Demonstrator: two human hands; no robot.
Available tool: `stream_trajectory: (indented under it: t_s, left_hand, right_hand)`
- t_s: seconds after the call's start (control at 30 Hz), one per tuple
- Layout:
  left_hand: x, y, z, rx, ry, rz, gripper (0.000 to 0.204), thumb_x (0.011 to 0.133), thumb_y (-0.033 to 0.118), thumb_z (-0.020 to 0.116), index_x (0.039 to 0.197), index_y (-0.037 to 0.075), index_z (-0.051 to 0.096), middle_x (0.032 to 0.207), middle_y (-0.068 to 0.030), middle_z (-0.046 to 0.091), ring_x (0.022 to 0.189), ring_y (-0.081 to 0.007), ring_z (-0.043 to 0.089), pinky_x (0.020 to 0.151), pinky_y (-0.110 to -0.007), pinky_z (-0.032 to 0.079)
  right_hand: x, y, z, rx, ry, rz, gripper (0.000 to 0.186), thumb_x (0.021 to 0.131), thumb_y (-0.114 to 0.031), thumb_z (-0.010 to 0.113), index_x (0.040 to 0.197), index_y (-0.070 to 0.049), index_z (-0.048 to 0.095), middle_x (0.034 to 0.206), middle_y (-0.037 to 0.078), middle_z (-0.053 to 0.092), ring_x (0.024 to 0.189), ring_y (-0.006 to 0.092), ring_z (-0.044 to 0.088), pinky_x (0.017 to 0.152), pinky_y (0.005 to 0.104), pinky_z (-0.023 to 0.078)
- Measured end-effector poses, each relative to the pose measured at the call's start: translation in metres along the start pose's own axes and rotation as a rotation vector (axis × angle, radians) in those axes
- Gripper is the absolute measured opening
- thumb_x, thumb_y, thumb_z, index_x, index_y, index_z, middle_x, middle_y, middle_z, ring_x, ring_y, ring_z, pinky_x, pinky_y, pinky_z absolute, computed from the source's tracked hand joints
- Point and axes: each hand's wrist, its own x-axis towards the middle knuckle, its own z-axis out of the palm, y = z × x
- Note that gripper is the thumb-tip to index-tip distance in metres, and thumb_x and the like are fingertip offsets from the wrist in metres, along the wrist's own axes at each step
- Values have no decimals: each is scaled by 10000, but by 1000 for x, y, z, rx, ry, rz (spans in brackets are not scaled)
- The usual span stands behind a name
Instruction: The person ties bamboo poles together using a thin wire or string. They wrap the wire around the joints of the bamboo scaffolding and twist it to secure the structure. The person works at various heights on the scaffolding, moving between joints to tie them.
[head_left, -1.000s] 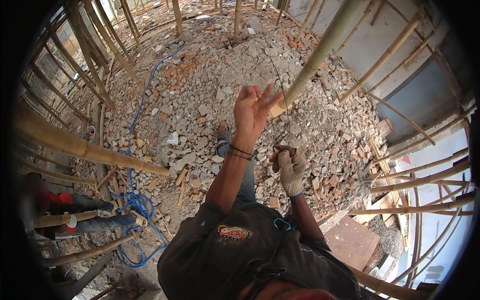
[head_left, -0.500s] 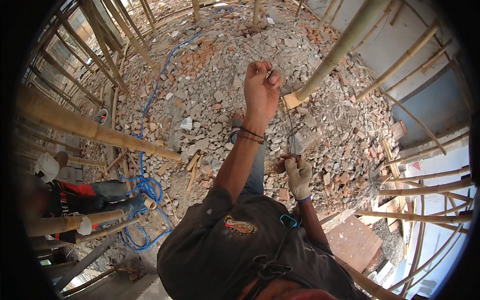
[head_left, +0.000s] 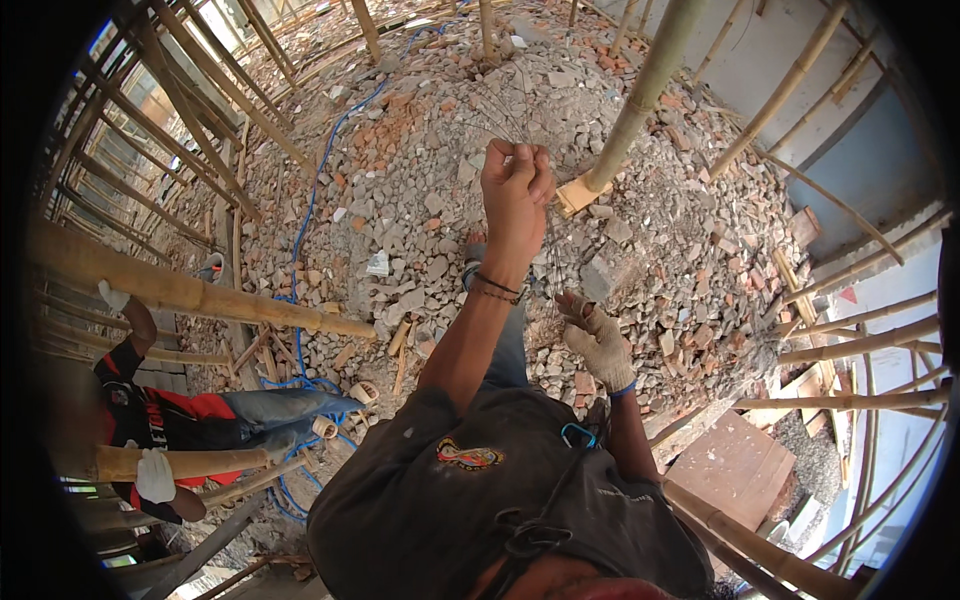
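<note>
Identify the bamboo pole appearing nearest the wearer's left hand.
The thick pole whose foot meets the yellowish board, just right of the left hand; the others appear farther away.

A building site (rubble (head_left: pixel 380 215), bamboo poles (head_left: pixel 645 95)).

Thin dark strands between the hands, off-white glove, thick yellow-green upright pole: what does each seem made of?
Thin dark strands: probably dull metal wire, being slender and stiffly curved.
Off-white glove: likely matte knitted fabric, fibre unclear, from its textured surface.
Thick yellow-green pole: apparently smooth bamboo, from its ringed joints.
</note>
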Motion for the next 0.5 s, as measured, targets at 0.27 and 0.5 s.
stream_trajectory:
  t_s: [0.27, 0.5]
  left_hand:
    - [-97, -113, 77, 187, -365, -368, 147, 1048, 150, 501, 927, 95, 439, 802, -22, 543, 551, -35, 366, 483, -192, 304]
    - [-239, -179, 126, 393, -872, -617, 181, 1029, 127, 540, 887, 57, 453, 717, 11, 522, 598, -38, 418, 526, -212, 361]
  right_hand:
    - [-53, -126, -51, 111, 710, -377, 438, 958, -132, 630, 1350, 27, 519, 1340, 159, 584, 1161, 231, 597, 975, 355, 500]
    - [-177, -142, -88, -333, 1517, -237, 261, 955, -121, 658, 1179, 14, 657, 973, 43, 695, 835, 81, 616, 709, 228, 491]
